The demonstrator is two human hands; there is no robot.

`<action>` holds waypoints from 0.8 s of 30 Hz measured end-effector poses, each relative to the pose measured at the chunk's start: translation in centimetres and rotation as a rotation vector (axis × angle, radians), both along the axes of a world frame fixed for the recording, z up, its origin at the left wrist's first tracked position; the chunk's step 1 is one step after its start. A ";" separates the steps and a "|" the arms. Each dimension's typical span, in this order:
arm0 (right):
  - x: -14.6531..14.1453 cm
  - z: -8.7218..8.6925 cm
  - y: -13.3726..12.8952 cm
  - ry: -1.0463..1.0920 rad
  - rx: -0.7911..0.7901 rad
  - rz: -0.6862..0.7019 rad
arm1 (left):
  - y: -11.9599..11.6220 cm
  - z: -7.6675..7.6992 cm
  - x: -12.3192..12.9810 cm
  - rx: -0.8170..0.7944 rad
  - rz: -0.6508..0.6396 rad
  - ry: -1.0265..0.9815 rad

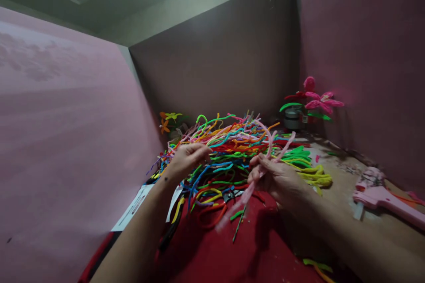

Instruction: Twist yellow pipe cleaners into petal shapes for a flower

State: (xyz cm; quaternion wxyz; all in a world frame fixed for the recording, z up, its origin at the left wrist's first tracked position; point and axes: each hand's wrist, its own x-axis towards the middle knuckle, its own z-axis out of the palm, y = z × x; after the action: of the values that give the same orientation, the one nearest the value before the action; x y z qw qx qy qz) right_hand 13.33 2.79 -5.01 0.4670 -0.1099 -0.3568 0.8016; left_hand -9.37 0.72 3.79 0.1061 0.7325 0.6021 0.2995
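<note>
My right hand (274,177) is closed around a few pale pink pipe cleaners (247,196). Their upper ends fan out above my fingers and the lower ends hang blurred below. To the left, my left hand (191,157) is pinched closed in front of a big heap of pipe cleaners (226,141) in many colours. Whether anything sits between those fingertips is too small to see. Under the heap's front edge lie pliers (229,195) with red handles. A short green piece of pipe cleaner (237,216) rests near them on the red surface (206,256).
On the right are a pink glue gun (381,196) and bundles of yellow pipe cleaners (318,179). Pink pipe-cleaner flowers (322,101) stand at the back right beside a grey pot (292,118). A white printed paper (133,208) lies at left. Pink walls enclose both sides.
</note>
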 end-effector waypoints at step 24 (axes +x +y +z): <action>-0.2 -0.3 -0.2 -0.083 -0.004 0.001 | 9.3 -1.5 -3.4 0.338 0.300 0.228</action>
State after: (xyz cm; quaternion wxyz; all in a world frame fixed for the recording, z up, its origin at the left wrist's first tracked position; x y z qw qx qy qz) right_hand 13.16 2.58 -5.28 0.4511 -0.1436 -0.3745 0.7973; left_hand -12.79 10.07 2.33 -0.1321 0.6713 0.6535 0.3237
